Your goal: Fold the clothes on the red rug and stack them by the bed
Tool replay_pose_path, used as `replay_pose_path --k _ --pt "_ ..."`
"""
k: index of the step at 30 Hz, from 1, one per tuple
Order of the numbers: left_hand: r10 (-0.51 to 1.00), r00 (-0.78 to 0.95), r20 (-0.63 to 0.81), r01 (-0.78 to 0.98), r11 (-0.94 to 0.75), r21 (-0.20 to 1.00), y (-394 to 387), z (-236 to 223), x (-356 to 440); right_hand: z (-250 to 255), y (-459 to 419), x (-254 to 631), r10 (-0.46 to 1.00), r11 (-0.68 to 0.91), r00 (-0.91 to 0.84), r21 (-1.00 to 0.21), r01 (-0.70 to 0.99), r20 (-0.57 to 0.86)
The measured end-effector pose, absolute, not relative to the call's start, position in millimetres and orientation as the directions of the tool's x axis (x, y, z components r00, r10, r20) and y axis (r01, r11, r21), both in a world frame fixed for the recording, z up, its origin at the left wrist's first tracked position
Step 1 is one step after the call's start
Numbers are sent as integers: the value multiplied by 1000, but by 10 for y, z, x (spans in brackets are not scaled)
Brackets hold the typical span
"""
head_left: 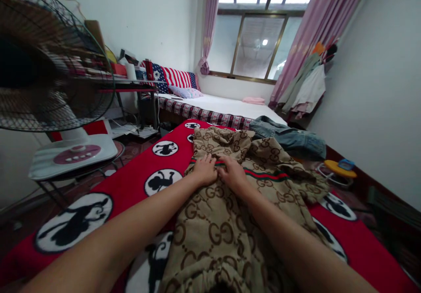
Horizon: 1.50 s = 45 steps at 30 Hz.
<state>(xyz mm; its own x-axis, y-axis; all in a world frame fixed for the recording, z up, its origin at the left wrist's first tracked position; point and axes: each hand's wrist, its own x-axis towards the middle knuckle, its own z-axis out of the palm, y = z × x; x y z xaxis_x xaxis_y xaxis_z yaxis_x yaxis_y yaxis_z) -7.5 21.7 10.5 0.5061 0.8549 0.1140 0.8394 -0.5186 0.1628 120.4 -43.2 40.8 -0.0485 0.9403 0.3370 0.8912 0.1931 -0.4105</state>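
Note:
A tan garment (217, 234) with a brown letter pattern and a green-red-green stripe lies spread on a red blanket (131, 179). It looks like a jacket, with a gathered edge closest to me. On the stripe, my left hand (205, 170) rests palm down, fingers stretched out over the cloth. Close beside it on the right, my right hand (233, 175) also lies on the fabric, its fingers pointing forward and left. Both hands press on the garment; neither visibly grips it. Part of the stripe is hidden under them.
A blue denim garment (286, 137) lies at the far right end of the blanket. Left, a standing fan (77, 148) sits on a stool by a cluttered desk (131, 87). Beyond is a bed (213, 104) below the window. A yellow stool (340, 168) stands at right.

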Motion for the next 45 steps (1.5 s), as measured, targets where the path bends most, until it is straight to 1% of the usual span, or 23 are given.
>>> replay_pose_path --k 2,4,6,8,10,12,14,16,18,21,24,27,32,36,38,41,45 --pt "827 555 93 808 -562 177 340 216 -174 87 -301 1227 917 164 20 -420 893 399" --pt "814 578 54 795 -576 188 504 347 -239 -122 -268 1271 912 180 24 -451 874 410" --pt "828 559 44 808 -556 197 679 471 -227 -204 -274 1318 900 221 20 -494 841 436" --pt "851 518 88 827 -525 200 834 550 -133 -209 -274 1360 880 257 52 -567 783 472" --pt "858 488 162 833 -513 208 951 552 8 -200 -251 1400 860 281 139 -682 675 492" --pt "857 470 213 831 -510 220 1035 468 142 -216 -211 1447 835 301 262 -800 518 484" --pt "872 441 215 844 -484 232 1097 319 234 -260 -167 1508 802 315 394 -879 359 449" --pt "895 402 192 864 -441 242 1143 154 276 -309 -126 1586 757 317 516 -916 247 401" --pt "909 377 179 876 -413 251 1175 24 286 -330 -76 1678 700 313 615 -930 193 363" --pt "911 372 179 875 -408 259 1194 -56 280 -256 60 1846 618 324 709 -932 162 338" --pt "909 372 186 874 -410 259 1187 -46 277 -55 305 2023 588 288 781 -957 43 212" --pt "911 363 194 877 -405 260 1175 -30 281 182 602 2143 622 206 781 -974 -91 58" --pt "916 353 192 876 -396 276 1179 -42 286 399 936 2055 734 82 675 -977 -196 -74" --pt "911 355 210 869 -405 286 1176 -37 276 346 1006 1774 798 17 592 -977 -213 -115" --pt "913 354 206 869 -402 290 1173 -33 267 284 1005 1639 810 17 576 -976 -216 -113" --pt "914 360 188 870 -402 287 1181 -46 256 213 970 1526 793 86 604 -968 -236 -77" --pt "906 359 224 863 -414 291 1201 -72 257 238 856 1575 727 227 686 -928 -295 -40"
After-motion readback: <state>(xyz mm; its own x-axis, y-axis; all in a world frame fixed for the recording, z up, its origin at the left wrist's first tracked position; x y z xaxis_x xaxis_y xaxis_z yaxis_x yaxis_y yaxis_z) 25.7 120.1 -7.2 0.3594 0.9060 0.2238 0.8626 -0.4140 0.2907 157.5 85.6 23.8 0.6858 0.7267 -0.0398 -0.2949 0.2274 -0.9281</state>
